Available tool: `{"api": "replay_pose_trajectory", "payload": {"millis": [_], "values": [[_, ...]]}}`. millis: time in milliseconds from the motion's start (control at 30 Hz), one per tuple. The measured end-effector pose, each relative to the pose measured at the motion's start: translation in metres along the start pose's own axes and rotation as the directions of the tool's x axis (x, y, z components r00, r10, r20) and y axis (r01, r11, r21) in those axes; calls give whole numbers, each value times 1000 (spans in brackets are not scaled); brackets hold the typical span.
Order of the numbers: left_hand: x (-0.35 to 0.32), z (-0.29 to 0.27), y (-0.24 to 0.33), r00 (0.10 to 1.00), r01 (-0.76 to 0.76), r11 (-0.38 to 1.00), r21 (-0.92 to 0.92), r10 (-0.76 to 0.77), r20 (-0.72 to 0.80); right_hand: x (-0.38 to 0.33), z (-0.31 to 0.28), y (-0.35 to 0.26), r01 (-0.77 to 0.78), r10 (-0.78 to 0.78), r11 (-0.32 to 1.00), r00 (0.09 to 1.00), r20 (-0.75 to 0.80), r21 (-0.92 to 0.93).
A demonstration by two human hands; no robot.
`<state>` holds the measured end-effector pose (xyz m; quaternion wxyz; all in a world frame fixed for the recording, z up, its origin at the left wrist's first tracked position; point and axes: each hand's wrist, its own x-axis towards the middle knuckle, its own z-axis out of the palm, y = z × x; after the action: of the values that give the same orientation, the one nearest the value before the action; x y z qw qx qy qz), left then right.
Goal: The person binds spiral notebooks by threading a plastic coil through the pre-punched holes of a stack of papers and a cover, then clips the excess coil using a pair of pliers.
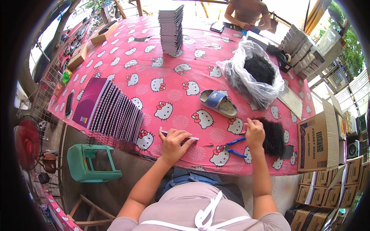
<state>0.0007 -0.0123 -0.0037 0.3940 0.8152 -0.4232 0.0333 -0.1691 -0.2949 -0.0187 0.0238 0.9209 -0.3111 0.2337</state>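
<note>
My left hand (pixel 175 145) grips a thin, pale-edged notepad (pixel 194 138) standing on its edge near the table's front. Over to the right, my right hand (pixel 254 133) is closed at the left side of a pile of black spiral binding coils (pixel 273 134), its fingers pinching at a coil that is mostly hidden. Between my hands lie blue-handled pliers (pixel 236 153), close to my right wrist. Beyond them sits a blue slide sandal (pixel 219 102). A clear plastic bag (pixel 241 82) farther back is full of more black coils.
Purple notebooks (pixel 110 109) stand in a large stack at left; grey pads (pixel 170 32) form a tall stack at the back. A cardboard box (pixel 318 140) borders the right edge. A green stool (pixel 92 163) is below the left edge. Across the table is another person (pixel 248 13).
</note>
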Motion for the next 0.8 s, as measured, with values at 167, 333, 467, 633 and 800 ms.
{"api": "replay_pose_trajectory", "payload": {"millis": [167, 333, 467, 633, 800], "values": [[0, 0, 3, 1000, 9, 1000, 17, -9, -13, 7, 7, -3, -256, 235, 948, 964, 128, 190], [1, 1, 3, 1000, -12, 999, 42, 13, -24, 15, -30, -19, -156, 125, 955, 983, 134, 254], [-1, 1, 3, 1000, 9, 1000, 29, -8, -30, -18, -41, -81, 57, -190, 903, 942, 278, 425], [0, 2, 2, 999, -6, 999, 39, 8, -45, -62, -26, -142, 85, -235, 960, 760, 606, 265], [-3, 4, 2, 999, 20, 1000, 2, -20, -41, -32, -62, -85, -87, -30, 961, 911, 410, 262]]}}
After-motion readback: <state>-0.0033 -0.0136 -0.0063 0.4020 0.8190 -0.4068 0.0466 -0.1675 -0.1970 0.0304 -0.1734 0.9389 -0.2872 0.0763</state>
